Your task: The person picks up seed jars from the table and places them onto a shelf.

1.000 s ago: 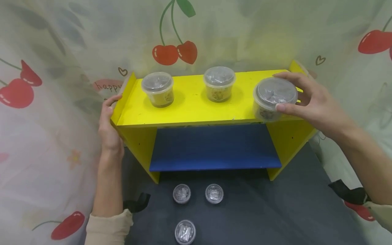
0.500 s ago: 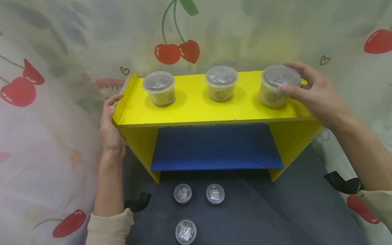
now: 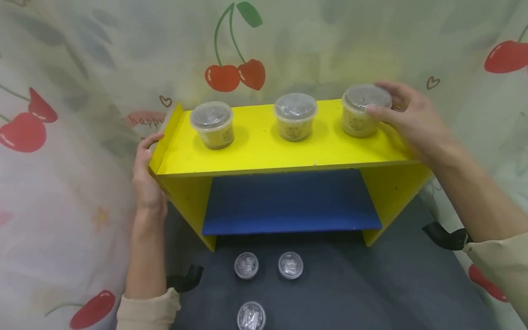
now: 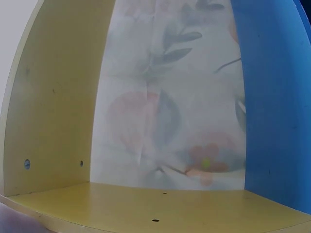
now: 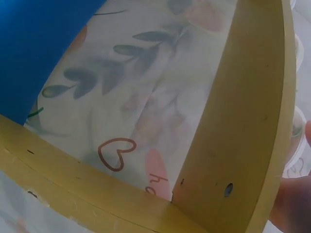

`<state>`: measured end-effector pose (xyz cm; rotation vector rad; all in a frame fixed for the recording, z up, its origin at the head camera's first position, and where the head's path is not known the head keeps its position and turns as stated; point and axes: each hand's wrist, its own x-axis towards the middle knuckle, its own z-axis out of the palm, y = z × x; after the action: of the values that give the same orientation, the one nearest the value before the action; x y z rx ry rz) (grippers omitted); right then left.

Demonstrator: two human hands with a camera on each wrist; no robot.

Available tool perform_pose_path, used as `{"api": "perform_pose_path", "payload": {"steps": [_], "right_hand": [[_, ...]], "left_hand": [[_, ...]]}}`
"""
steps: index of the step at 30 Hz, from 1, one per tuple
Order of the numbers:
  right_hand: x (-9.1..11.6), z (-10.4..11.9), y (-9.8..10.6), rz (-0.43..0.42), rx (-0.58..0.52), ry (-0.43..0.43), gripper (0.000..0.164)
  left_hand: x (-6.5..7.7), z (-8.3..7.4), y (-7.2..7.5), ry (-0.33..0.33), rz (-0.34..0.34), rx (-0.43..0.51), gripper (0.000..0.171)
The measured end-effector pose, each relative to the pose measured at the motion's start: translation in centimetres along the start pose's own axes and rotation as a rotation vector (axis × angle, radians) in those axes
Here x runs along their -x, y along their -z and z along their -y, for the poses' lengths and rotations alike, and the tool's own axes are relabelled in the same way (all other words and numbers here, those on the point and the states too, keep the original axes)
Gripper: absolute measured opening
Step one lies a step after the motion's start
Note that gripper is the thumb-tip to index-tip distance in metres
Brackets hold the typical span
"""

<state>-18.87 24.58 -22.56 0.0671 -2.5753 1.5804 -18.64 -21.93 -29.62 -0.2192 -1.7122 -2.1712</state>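
Note:
On the right part of the yellow shelf top [image 3: 255, 158], my right hand [image 3: 412, 121] grips a lidded clear plastic tub [image 3: 358, 121], thumb at the front of the lid and fingers round the right side. The right wrist view catches this hand [image 5: 294, 204] and the tub's side [image 5: 297, 138] only at its right edge. My left hand [image 3: 147, 178] holds the shelf's left end panel [image 3: 167, 137], fingertips at its upper edge. Two similar tubs stand to the left, the middle tub [image 3: 295, 118] and the left tub [image 3: 212, 126], both upright with lids on.
Below the top runs a blue lower board [image 3: 290, 201] between the yellow sides. Several small round lidded containers sit on the dark floor cloth in front, one small container [image 3: 246, 266] near the shelf. A cherry-print curtain [image 3: 330, 46] hangs close behind and at both sides.
My right hand has carried the tub back from over the shelf's front edge onto its top, in line with the other two. The left hand stays on the end panel.

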Motion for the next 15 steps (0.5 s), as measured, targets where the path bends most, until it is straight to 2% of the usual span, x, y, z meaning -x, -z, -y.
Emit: {"api": "perform_pose_path", "payload": {"steps": [6, 15], "right_hand": [[-0.18, -0.48, -0.02, 0.018, 0.016, -0.045, 0.070], [-0.33, -0.58, 0.17, 0.016, 0.046, -0.036, 0.066]], "left_hand": [[0.25, 0.11, 0.03, 0.004, -0.005, -0.024, 0.038], [0.16, 0.12, -0.12, 0.007, -0.013, -0.012, 0.040]]}}
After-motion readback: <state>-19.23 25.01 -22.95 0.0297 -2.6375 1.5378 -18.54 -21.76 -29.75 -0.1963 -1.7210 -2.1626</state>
